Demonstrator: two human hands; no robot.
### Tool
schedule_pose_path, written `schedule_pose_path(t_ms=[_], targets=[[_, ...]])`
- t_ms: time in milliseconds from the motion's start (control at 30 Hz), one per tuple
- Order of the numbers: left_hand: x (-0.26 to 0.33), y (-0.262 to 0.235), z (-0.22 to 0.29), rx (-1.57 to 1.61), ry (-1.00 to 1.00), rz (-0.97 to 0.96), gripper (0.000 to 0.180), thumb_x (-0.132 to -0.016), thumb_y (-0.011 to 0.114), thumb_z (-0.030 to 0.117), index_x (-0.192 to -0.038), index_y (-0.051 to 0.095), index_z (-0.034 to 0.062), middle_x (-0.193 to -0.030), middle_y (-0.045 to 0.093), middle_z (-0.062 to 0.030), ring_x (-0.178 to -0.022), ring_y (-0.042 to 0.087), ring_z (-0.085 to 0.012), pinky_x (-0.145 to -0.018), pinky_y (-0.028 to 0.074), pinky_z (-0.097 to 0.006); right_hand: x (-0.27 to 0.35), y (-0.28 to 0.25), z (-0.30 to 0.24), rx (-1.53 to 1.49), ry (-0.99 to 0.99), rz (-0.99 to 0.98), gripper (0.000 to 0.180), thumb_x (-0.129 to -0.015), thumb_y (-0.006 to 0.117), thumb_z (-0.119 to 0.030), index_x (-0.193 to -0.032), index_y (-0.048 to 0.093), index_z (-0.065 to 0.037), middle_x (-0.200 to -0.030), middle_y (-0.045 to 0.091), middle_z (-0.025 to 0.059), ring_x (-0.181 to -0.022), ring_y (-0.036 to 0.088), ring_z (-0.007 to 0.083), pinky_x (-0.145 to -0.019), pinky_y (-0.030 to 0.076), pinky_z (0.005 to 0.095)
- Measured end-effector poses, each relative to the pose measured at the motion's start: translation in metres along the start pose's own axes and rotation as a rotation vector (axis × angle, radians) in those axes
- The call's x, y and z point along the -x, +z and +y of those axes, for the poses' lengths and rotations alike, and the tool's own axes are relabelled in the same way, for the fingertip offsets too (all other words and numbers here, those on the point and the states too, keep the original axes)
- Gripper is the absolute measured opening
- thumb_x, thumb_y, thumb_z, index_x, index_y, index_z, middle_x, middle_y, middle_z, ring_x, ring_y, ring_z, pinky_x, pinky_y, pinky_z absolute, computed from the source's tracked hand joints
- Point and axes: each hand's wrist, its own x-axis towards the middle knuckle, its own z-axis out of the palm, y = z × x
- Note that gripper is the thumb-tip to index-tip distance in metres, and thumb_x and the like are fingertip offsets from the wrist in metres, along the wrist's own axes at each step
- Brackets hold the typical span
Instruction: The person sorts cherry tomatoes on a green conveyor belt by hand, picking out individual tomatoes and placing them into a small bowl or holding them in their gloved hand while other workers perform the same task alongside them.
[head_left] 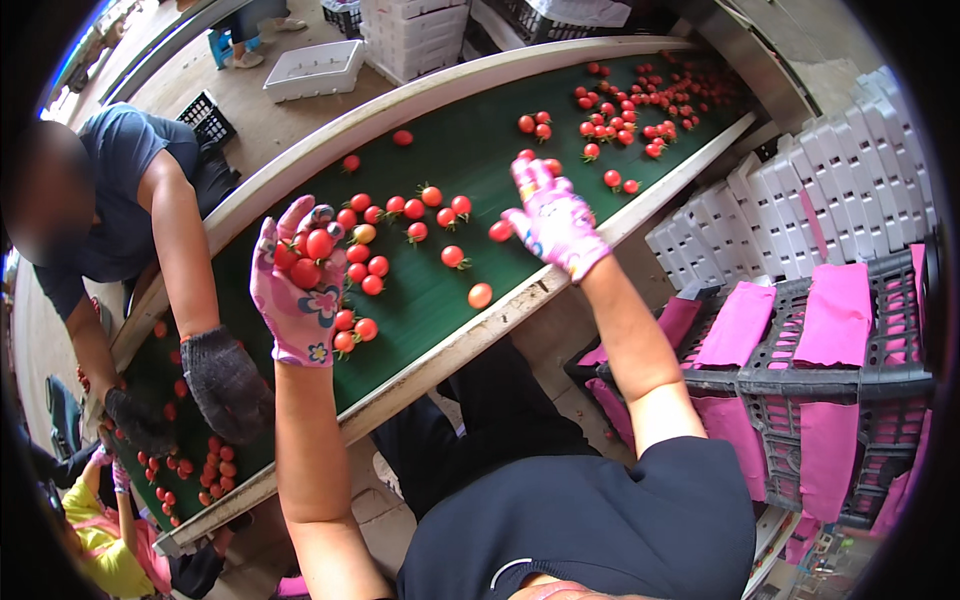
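Note:
My left hand (295, 300), in a pink flowered glove, is turned palm up over the green conveyor belt (420, 310). Its fingers curl around several red cherry tomatoes (306, 271). Right of it, my right hand (558, 222), gloved alike, reaches palm down over the belt with thumb and fingers apart. One tomato (500, 231) lies by its thumb, and others are at its fingertips; whether they touch is unclear. Between my hands lie loose tomatoes (445, 217), many with green stems, and one yellowish tomato (364, 233).
More tomatoes (625, 115) crowd the belt's far right. Across the belt, a person's dark-gloved hands (225, 385) work at left; another person in yellow (100, 540) is lower left. Stacked white trays (790, 200) and black crates with pink liners (800, 350) stand at my right.

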Motion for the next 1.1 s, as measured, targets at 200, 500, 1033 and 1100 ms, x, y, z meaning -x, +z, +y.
schedule_pose_path(t_ms=[200, 500, 1033, 1100], targets=[[-0.001, -0.025, -0.004, -0.259, 0.208, -0.070, 0.036, -0.096, 0.052, 0.015, -0.128, 0.046, -0.0009, -0.125, 0.054, -0.0172, -0.102, 0.061, -0.0249, -0.082, 0.055, -0.033, 0.021, 0.001, -0.020, -0.446, -0.719, 0.200, 0.039, -0.081, 0.072, -0.027, -0.113, 0.066, -0.006, -0.122, 0.062, 0.0141, -0.125, 0.049, 0.0316, -0.109, 0.034, 0.0457], [0.003, 0.009, -0.002, -0.108, 0.067, 0.022, 0.047, -0.098, 0.048, 0.036, -0.124, 0.054, -0.0022, -0.105, 0.063, -0.0145, -0.089, 0.062, -0.0229, -0.064, 0.052, -0.028, -0.102, 0.036, 0.045, -0.098, -0.118, 0.256, 0.068, -0.087, 0.061, -0.051, -0.137, 0.046, -0.008, -0.143, 0.041, 0.0181, -0.131, 0.042, 0.0380, -0.109, 0.034, 0.0445], [0.004, 0.014, -0.003, -0.112, 0.052, 0.102, 0.047, -0.098, 0.049, 0.037, -0.121, 0.054, -0.0032, -0.098, 0.063, -0.0140, -0.082, 0.062, -0.0242, -0.058, 0.050, -0.029, -0.057, 0.021, 0.094, -0.097, -0.078, 0.145, 0.068, -0.086, 0.061, -0.054, -0.137, 0.048, -0.011, -0.150, 0.035, 0.0136, -0.137, 0.031, 0.0382, -0.114, 0.024, 0.0475], [0.006, 0.013, -0.002, -0.120, 0.065, 0.095, 0.047, -0.098, 0.048, 0.037, -0.121, 0.054, -0.0035, -0.098, 0.063, -0.0144, -0.083, 0.063, -0.0242, -0.058, 0.050, -0.029, -0.049, 0.012, 0.084, -0.332, -0.435, 0.127, 0.049, -0.087, 0.066, -0.041, -0.126, 0.060, -0.010, -0.140, 0.050, 0.0104, -0.133, 0.040, 0.0310, -0.109, 0.033, 0.0425]])
